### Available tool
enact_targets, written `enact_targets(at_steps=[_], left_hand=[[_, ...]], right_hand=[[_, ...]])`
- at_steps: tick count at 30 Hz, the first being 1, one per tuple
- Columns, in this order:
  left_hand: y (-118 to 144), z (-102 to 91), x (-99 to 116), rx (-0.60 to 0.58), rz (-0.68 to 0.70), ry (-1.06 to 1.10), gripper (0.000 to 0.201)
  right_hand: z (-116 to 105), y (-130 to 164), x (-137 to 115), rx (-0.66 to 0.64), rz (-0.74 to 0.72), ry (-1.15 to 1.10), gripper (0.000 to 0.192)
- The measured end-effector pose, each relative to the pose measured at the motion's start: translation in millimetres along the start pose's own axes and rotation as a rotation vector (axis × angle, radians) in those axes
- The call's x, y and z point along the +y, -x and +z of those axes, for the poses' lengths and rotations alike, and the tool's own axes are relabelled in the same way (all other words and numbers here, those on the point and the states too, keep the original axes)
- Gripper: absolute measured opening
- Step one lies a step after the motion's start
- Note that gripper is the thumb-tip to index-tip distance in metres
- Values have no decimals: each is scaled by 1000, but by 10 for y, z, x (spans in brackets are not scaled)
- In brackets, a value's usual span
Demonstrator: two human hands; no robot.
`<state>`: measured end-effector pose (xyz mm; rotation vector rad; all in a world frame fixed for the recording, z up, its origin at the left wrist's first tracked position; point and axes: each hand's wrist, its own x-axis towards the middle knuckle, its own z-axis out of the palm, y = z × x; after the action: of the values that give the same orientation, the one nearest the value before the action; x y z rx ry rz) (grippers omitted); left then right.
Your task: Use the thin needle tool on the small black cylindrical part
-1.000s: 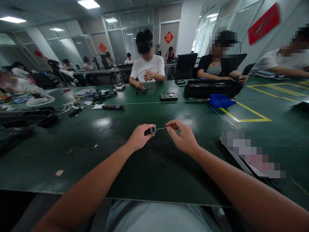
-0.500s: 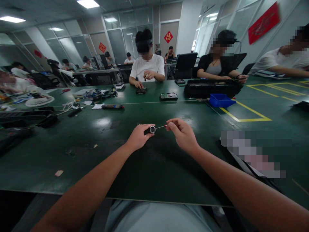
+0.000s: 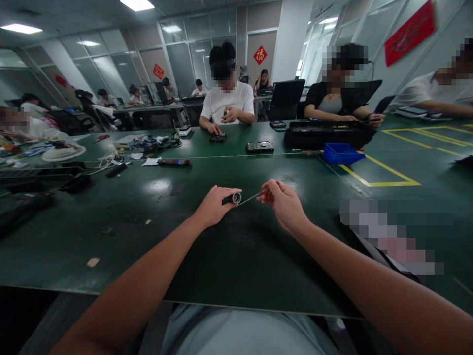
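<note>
Screwdriver [image 3: 251, 198] tip dropped lower; left hand [image 3: 214, 207] grips one cylinder [image 3: 233, 198], right hand [image 3: 283, 204] pinches handle

A long dark-green worktable [image 3: 111, 231] with yellow taped lines [image 3: 384, 175] fills the room, glass partition walls [image 3: 121, 64] stand from ten to twelve o'clock, ceiling light panels [image 3: 136, 4] glow overhead, and a red banner [image 3: 409, 32] hangs at two o'clock.

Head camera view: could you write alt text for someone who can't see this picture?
Seen from above, a person's left hand holds a small black cylinder while the right hand pinches a thin screwdriver whose tip meets the cylinder's end, just above a dark green table. Across it, other people sit working near a blue bin.
</note>
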<state>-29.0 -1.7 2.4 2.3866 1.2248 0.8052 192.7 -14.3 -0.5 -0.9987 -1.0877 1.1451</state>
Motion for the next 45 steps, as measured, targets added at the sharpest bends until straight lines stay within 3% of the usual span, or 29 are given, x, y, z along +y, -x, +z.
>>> enact_targets(at_steps=[5,13,20,26,35,42,45], left_hand=[[11,1,3,-10,2,-23,39],[22,10,12,-3,-7,-52,42],[20,32,-7,-10,-6,-68,41],[21,18,-3,0,-6,-58,42],[23,14,-18,1,-1,-63,42],[23,23,-30,-2,-2,-65,41],[25,19,-19,-8,6,-62,41]], right_hand=[[3,37,-12,4,-159,134,30],[24,111,-77,-2,-285,330,28],[27,139,-144,-14,-287,436,29],[5,160,-243,61,-287,716,48],[5,185,-217,-63,-326,637,27],[-2,193,-201,-95,-349,659,37],[-3,173,-156,-78,-339,633,31]])
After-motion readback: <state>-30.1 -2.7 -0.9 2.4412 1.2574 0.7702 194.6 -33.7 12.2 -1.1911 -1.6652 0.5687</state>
